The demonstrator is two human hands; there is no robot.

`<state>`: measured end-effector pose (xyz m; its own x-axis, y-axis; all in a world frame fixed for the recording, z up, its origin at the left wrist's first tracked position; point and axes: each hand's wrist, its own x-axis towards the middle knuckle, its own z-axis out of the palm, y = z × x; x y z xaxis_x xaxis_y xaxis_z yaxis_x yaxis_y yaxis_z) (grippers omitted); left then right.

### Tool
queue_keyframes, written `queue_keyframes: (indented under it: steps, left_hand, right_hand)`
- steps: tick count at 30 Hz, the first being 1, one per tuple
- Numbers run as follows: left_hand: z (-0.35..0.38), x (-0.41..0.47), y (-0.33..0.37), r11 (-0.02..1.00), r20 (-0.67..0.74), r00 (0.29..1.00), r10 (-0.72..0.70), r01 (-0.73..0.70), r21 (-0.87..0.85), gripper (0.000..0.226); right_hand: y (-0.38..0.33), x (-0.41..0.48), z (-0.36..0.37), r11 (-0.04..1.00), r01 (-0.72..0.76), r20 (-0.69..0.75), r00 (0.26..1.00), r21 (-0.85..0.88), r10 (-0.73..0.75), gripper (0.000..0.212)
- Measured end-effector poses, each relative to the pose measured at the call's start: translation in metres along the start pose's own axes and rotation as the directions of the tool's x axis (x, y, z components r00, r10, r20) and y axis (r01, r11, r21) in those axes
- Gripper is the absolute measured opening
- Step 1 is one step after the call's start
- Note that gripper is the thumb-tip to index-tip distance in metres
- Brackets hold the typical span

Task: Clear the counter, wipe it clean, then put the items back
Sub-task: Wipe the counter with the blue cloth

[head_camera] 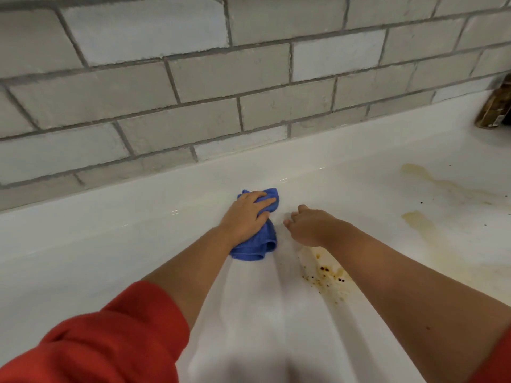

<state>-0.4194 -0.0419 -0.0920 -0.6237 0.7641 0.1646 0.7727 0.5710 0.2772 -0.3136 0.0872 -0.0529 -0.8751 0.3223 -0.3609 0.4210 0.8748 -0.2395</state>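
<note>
A crumpled blue cloth (261,244) lies on the white counter (110,244) near the back wall. My left hand (246,217) presses down on it, fingers curled over its top. Just to the right, my right hand (307,226) hovers over or rests on the counter with fingers loosely bent, holding nothing. A yellow-brown stain with dark specks (329,277) sits under my right forearm. Two more yellowish smears (423,225) mark the counter further right.
A grey brick-tile backsplash (193,92) runs along the back of the counter. A brown jar or bottle (495,109) stands at the far right edge, partly cut off. Small dark crumbs dot the counter at the right.
</note>
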Motion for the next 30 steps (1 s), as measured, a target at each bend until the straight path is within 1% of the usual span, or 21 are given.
queue_keyframes:
  steps: [1, 3, 5, 7, 9, 10, 11, 13, 14, 15, 18, 20, 23, 26, 27, 29, 30]
  left_hand:
    - [-0.004, -0.008, -0.01, 0.999, -0.018, 0.999, -0.038, 0.038, -0.012, 0.041]
    - [-0.015, -0.021, -0.036, 0.99, -0.058, 0.988, -0.141, 0.142, 0.017, 0.039]
    - [-0.031, -0.032, -0.058, 0.966, -0.055, 0.98, -0.19, 0.197, 0.169, 0.042]
    - [-0.05, -0.039, -0.07, 0.939, -0.084, 0.981, -0.174, 0.191, 0.285, 0.048]
    - [-0.069, -0.042, -0.075, 0.927, -0.195, 0.974, -0.116, 0.177, 0.332, 0.051]
    - [-0.074, -0.041, -0.077, 0.928, -0.228, 0.969, -0.096, 0.17, 0.332, 0.052]
    - [-0.077, -0.042, -0.079, 0.925, -0.208, 0.973, -0.099, 0.167, 0.341, 0.05]
    - [-0.072, -0.048, -0.083, 0.959, -0.083, 0.979, -0.185, 0.198, 0.203, 0.038]
    - [-0.068, -0.054, -0.085, 0.969, -0.041, 0.976, -0.213, 0.217, 0.118, 0.033]
    - [-0.064, -0.06, -0.086, 0.971, -0.03, 0.972, -0.235, 0.236, 0.047, 0.032]
    - [-0.055, -0.069, -0.081, 0.963, -0.015, 0.964, -0.267, 0.267, 0.022, 0.041]
    - [-0.051, -0.08, -0.068, 0.956, 0.056, 0.955, -0.291, 0.289, 0.049, 0.046]
    - [-0.044, -0.104, -0.04, 0.96, 0.172, 0.947, -0.271, 0.254, 0.116, 0.051]
    - [-0.038, -0.138, 0.0, 0.971, 0.216, 0.951, -0.22, 0.192, 0.142, 0.055]
    - [-0.035, -0.154, 0.016, 0.979, 0.23, 0.957, -0.177, 0.147, 0.142, 0.06]
    - [-0.029, -0.193, 0.045, 0.998, 0.207, 0.978, -0.036, 0.026, 0.053, 0.077]
    - [-0.027, -0.211, 0.055, 1.0, 0.19, 0.982, -0.007, 0.005, 0.011, 0.078]
  right_hand:
    - [0.002, 0.0, -0.001, 1.0, 0.004, 0.014, 1.0, -0.026, -0.004, 0.043]
    - [0.0, -0.003, -0.001, 1.0, 0.016, 0.022, 1.0, -0.006, -0.016, 0.041]
    - [-0.003, -0.005, 0.001, 0.999, 0.027, 0.017, 0.999, -0.023, -0.027, 0.039]
    - [-0.005, -0.007, -0.001, 1.0, 0.017, 0.005, 1.0, 0.002, -0.017, 0.039]
    - [-0.008, -0.007, -0.002, 1.0, 0.018, -0.004, 1.0, -0.003, -0.018, 0.039]
    - [-0.009, -0.007, 0.0, 0.999, 0.025, 0.006, 1.0, -0.045, -0.025, 0.04]
    - [-0.009, -0.005, 0.001, 0.995, 0.043, 0.015, 0.999, -0.09, -0.042, 0.042]
    - [-0.005, 0.003, 0.005, 0.992, 0.044, 0.006, 0.999, -0.116, -0.044, 0.049]
    - [-0.005, 0.006, 0.007, 0.993, 0.031, 0.009, 1.0, -0.114, -0.03, 0.053]
    - [-0.004, 0.008, 0.007, 0.993, 0.022, 0.014, 1.0, -0.116, -0.021, 0.054]
    - [-0.003, 0.007, 0.003, 0.99, 0.044, 0.053, 0.998, -0.131, -0.037, 0.05]
    - [-0.005, 0.003, 0.0, 0.991, 0.036, 0.047, 0.998, -0.131, -0.03, 0.053]
    - [-0.009, -0.004, -0.001, 0.991, 0.026, 0.033, 0.999, -0.132, -0.021, 0.054]
    - [-0.01, -0.01, -0.001, 0.992, 0.032, 0.034, 0.999, -0.123, -0.028, 0.053]
    - [-0.011, -0.012, -0.002, 0.992, 0.029, 0.029, 0.999, -0.119, -0.026, 0.054]
    - [-0.012, -0.018, -0.003, 0.993, 0.037, 0.02, 0.999, -0.114, -0.035, 0.054]
    - [-0.012, -0.021, -0.003, 0.994, 0.042, 0.02, 0.999, -0.102, -0.04, 0.054]
